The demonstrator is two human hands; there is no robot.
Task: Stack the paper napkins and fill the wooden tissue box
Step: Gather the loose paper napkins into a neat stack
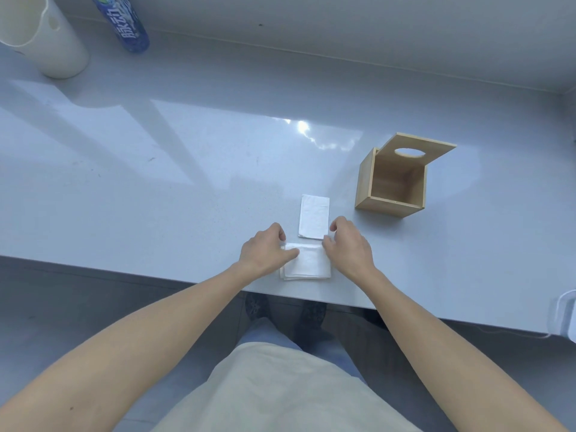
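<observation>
Napkin stack [307, 264]: near the table [156, 188] front edge, flanked by both hands. Left hand [265, 249]: thumb on the stack's left edge, fingers curled. Right hand [349, 244]: fingertips at its right edge; grip unclear. Loose napkin [314, 216]: just beyond the hands. Wooden tissue box [392, 179]: beyond and right of the right hand, lid raised, nothing inside. Broad bare tabletop left of the left hand.

My glossy pale blue-grey countertop [156, 182] carries plain white folded paper napkins [307, 265] and another plain white folded napkin [314, 217]. The light tan wooden tissue box [363, 182] shows faint grain. The tall cylinder [46, 42] is cream; the plastic bottle [124, 23] is blue with white lettering.
</observation>
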